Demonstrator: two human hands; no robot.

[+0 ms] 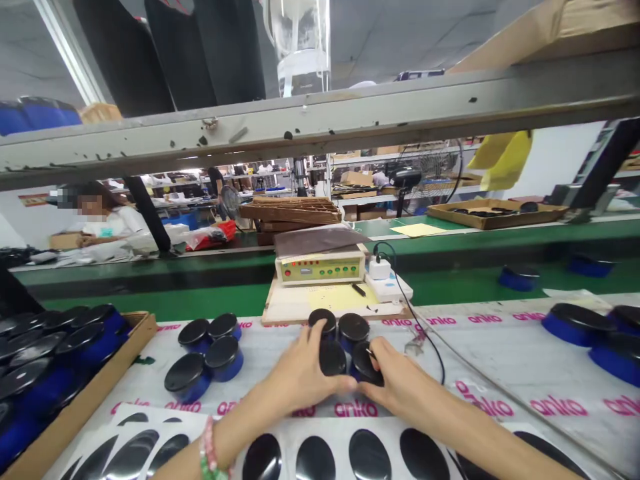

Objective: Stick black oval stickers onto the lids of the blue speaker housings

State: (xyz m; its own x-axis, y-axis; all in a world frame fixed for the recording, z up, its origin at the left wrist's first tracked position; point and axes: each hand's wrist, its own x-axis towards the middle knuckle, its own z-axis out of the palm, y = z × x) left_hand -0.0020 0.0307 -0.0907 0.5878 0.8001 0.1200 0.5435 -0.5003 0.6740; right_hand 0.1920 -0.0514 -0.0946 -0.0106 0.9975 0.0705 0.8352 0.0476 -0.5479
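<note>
A cluster of round blue parts with glossy black tops stands in the middle of the work surface. My left hand (313,367) is closed round the near left part (333,359), fingers along its left side and thumb at its near edge. My right hand (387,370) grips the near right part (364,360), fingertips on its top and right side. Two more such parts (353,328) stand just behind. The thumbs nearly meet in front. Below my hands lies a white sheet with black oval stickers (315,459).
At the left, a cardboard box (145,327) holds many blue-black parts; several more (187,377) stand beside it. A control box (320,267) sits at the back centre, with a cable (425,327) running right. More parts (577,323) stand right. Behind is a green belt (225,303).
</note>
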